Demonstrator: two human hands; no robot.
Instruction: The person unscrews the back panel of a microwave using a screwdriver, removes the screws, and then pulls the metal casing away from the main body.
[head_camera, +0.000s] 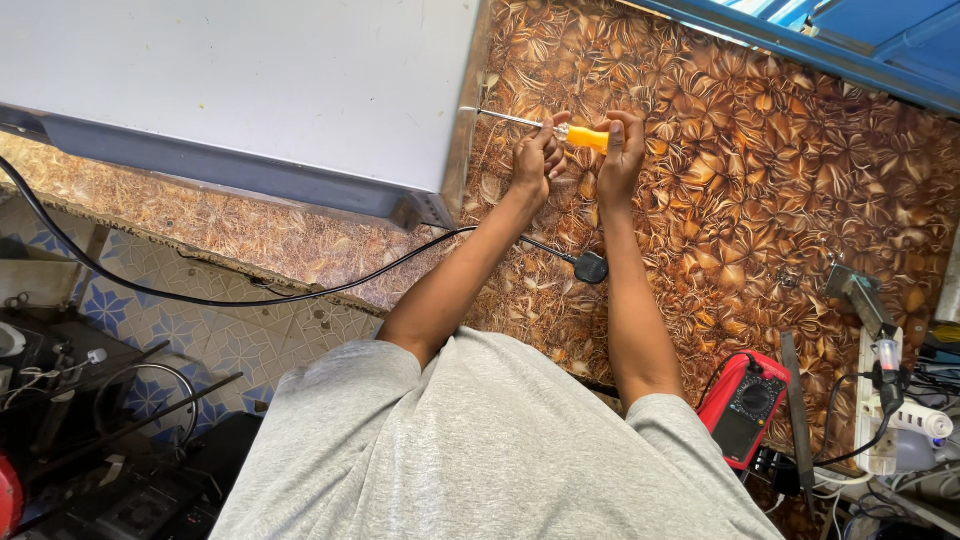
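From my remote seat I see both hands closed on one screwdriver (560, 130) above the leaf-patterned tabletop (760, 200): the right hand (622, 150) wraps the yellow handle in a pressed-together grip, and the left hand (537, 158) pinches the tool just ahead of it, where handle meets shank. From that double grip the thin steel shank runs away to the left, nearly level and rising slightly, so the tool's long axis points straight at the side edge of the large white appliance casing (300, 90); the tip meets the casing's metal edge near its upper corner. The left hand is the nearer one to that contact point. The handle shows bright yellow-orange, mostly covered by fingers. Nearer to me than the grip, a black power cord (300, 290) ends in a plug, and a red multimeter (745, 405) lies to the lower right.
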